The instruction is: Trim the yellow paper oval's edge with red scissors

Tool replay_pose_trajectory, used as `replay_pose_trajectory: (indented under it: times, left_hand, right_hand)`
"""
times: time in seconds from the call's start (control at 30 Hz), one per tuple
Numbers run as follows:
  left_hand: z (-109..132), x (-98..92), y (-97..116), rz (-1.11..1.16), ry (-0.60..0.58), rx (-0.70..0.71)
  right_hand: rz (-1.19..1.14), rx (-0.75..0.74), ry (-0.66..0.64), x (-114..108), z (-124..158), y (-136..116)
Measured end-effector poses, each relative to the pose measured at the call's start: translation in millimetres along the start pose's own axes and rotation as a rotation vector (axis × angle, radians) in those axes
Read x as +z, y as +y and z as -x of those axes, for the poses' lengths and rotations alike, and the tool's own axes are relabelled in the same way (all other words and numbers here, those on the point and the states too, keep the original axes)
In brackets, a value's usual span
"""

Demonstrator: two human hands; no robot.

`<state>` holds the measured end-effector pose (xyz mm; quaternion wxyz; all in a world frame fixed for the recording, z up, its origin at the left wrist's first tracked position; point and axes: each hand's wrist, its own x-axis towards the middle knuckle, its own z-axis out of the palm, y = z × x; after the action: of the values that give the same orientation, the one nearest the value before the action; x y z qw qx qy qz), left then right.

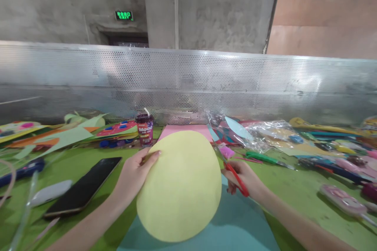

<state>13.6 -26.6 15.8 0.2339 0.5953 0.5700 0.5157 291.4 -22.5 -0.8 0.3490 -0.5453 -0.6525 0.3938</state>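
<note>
A large yellow paper oval (181, 188) is held up in front of me, its outline rounded and smooth. My left hand (143, 168) pinches its upper left edge, thumb on the near face. Close to the oval's right edge, my right hand (243, 178) grips red-handled scissors (238, 180). Their blades point up and away, partly hidden behind the hand and paper. Beneath both lies a blue-green paper sheet (241, 223) on the green tabletop. Behind the oval is a pink sheet (169, 130), largely covered from view.
At left lie a black phone (85, 186) and a white mouse-like object (51, 192). A purple drink cup (145, 129) with a straw stands behind. A green-handled cutter (265, 158), plastic wrapping (271, 135) and paper scraps (66, 137) line the back, before a perforated metal panel (188, 82).
</note>
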Motion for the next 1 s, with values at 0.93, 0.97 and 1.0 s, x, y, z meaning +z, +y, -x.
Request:
replay_pose_trajectory:
  times: [0.93, 0.97, 1.0]
  left_hand:
    - [3.0, 2.4, 0.8, 0.050, -0.112, -0.009]
    - [3.0, 2.3, 0.8, 0.047, -0.109, -0.005]
    - [3.1, 2.2, 0.8, 0.044, -0.105, -0.002]
  right_hand:
    - [-0.033, -0.092, -0.108, -0.1, -0.7, 8.5]
    - [-0.030, -0.093, -0.107, -0.1, -0.7, 8.2]
    - [-0.028, -0.092, -0.105, -0.1, -0.6, 7.6]
